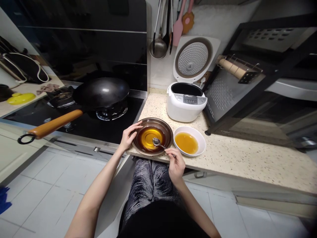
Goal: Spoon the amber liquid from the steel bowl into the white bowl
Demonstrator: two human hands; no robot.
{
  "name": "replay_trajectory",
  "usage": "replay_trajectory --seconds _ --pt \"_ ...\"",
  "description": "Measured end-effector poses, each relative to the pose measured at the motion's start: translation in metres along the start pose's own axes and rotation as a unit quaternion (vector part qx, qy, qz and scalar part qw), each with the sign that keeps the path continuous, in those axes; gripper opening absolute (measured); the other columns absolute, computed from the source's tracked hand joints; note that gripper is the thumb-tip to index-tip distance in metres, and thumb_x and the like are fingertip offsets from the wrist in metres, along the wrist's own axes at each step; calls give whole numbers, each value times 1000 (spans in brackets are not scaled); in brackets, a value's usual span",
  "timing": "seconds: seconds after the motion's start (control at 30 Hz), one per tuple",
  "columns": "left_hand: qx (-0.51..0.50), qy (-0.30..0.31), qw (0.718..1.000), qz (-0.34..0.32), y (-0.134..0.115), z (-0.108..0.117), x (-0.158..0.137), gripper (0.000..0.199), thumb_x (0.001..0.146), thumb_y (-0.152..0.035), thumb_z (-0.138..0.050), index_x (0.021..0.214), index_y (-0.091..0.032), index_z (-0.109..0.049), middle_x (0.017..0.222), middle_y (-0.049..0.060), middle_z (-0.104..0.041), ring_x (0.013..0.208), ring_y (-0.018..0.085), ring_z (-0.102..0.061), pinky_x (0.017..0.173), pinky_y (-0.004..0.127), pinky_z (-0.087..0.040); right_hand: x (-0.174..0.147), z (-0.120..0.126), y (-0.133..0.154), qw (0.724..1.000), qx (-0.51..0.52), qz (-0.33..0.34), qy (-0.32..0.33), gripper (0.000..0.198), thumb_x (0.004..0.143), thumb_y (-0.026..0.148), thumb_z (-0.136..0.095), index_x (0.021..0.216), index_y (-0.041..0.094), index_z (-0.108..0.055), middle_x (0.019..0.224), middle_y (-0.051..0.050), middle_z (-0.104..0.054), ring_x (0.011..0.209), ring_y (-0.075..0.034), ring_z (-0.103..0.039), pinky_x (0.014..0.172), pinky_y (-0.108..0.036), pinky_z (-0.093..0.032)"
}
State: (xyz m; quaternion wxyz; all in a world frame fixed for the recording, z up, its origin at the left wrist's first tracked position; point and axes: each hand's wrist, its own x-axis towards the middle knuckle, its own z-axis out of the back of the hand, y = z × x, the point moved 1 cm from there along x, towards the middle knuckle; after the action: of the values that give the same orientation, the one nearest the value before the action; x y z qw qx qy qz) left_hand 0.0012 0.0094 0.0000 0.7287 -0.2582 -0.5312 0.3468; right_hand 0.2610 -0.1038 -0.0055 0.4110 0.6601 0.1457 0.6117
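The speckled tabletop [250, 163] runs far to the right past the bowls, its front edge close to the person's legs and its left end meeting the black gas stove [84, 127]. On the stove stands a black wok [101, 92], its wooden handle jutting past the stove's front edge. A white rice cooker [185, 112], lid raised, stands behind the bowls, with a strip of surface between. A dark rack [216, 127] bounds the room at the back right.

The round metal bowl [169, 130] sits at the tabletop's near left corner, its near rim close to the front edge. It is wide and shallow, brownish and shiny, with a translucent amber liquid [148, 137] that glows gold over the base. Just beside it on the right is a white bowl [202, 143] of cloudier orange-yellow liquid [186, 142].

The left hand [129, 135] rests on the metal bowl's left rim, fingers spread apart. The right hand [176, 164] is closed around the handle of a metal spoon [156, 141], whose head is in the metal bowl.
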Motion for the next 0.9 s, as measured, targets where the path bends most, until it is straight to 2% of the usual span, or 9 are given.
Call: replay_trajectory --seconds 0.3,0.67,0.9 --pt "-1 2 1000 3 -2 0 0 39 101 -46 -56 124 -22 -77 150 14 -64 140 36 -61 121 57 -43 -4 -4 -5 999 17 -45 5 18 103 18 -54 95 23 -69 95 -5 -76 91 -19 -72 82 -35 -59" --pt "2 2 1000 3 -2 0 0 40 101 -46 -56 124 -21 -77 149 15 -65 139 36 -61 120 57 -44 -14 -10 -12 999 10 -23 -29 20 104 14 -52 93 23 -67 95 -4 -76 92 -17 -73 81 -32 -58" --pt "3 3 1000 2 -2 1 0 39 101 -46 -56 124 -21 -76 150 14 -64 140 36 -61 120 57 -44 -16 -10 -13 999 10 -31 -36 20 104 16 -52 92 23 -67 95 -4 -77 91 -18 -73 83 -34 -58"
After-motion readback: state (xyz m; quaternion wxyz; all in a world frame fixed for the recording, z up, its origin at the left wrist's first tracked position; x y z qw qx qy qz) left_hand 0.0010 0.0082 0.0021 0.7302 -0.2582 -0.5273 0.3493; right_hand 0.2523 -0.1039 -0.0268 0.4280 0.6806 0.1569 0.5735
